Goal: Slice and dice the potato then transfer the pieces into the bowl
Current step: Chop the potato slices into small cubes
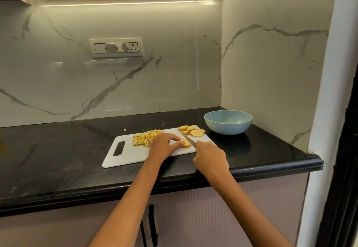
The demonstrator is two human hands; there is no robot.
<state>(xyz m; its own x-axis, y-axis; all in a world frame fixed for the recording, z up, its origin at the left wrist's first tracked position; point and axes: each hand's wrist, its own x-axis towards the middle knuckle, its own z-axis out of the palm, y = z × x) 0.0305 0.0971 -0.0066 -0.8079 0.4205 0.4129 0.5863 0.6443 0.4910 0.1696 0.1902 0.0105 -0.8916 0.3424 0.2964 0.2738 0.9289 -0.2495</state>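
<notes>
so the left hand [164, 143] pinches the potato slice [185, 143] flat on the cutting board [127, 156], knife [188, 139] clamped in the right hand [210, 156] angled across it just right of those fingertips

Board [131, 154] sits on the surface [58, 159], under both hands. Dice [144, 137] just left of the left hand [163, 145], slices [192, 130] behind the right hand [210, 157], bowl [228, 122] further right, off the board.
</notes>
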